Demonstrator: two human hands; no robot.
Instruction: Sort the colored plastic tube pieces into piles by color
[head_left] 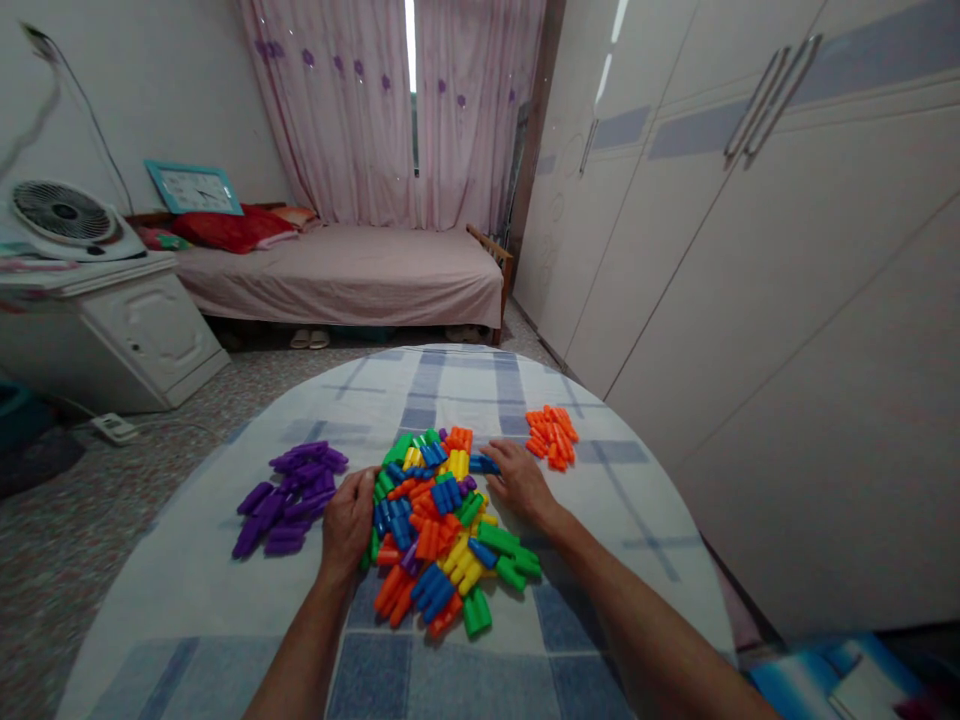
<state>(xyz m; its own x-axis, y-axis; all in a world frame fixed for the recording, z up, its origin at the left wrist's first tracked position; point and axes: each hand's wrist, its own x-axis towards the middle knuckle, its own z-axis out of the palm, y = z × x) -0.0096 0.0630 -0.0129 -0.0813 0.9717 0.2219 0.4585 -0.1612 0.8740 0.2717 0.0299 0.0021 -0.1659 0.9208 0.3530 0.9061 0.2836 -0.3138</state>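
A heap of mixed plastic building blocks (448, 541) in red-orange, blue, green, yellow and purple lies on the table before me. My left hand (349, 520) rests against the heap's left side, fingers cupped loosely along its edge and partly hidden, with no block seen gripped. At the heap's upper right, my right hand (520, 482) has thumb and fingers around the end of a blue building block (484, 464). Purple blocks (289, 498) form a separate pile left of my left hand. Beyond my right hand sits a small pile of orange blocks (553, 437).
The round table wears a blue-and-white checked cloth (480, 685). Behind it stands a bed (360, 265) with red pillows (225, 230). A white cabinet (150, 335) carries a fan (66, 215) at left. A tall wardrobe (750, 330) lines the right side.
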